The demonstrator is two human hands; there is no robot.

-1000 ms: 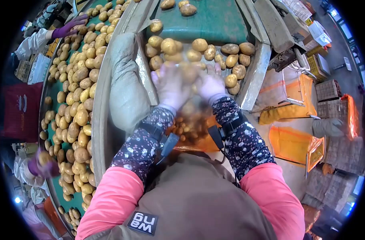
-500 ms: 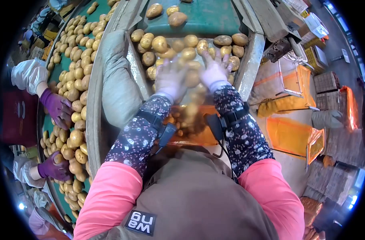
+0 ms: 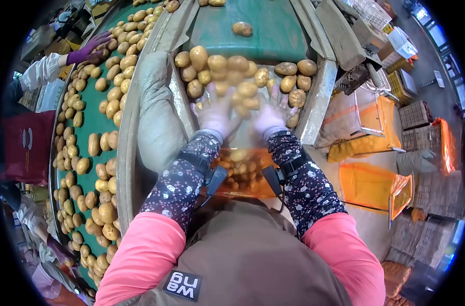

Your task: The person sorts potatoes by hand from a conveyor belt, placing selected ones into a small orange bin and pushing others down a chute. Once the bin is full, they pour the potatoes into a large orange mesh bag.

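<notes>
Step looks like raking. Left hand [image 3: 215,113] and right hand [image 3: 272,115] lie palm-down on the potatoes [image 3: 227,66] piled at the lip of the green chute [image 3: 263,30], fingers splayed and loose, not closed on any single one; blur hides detail. Orange mesh bag [image 3: 253,189] hangs just below the lip, between the forearms, with potatoes inside. Next move calls for an even two-handed pull toward the body so nothing skips past the bag mouth. Side belt [image 3: 87,121] on the left carries many more.
</notes>
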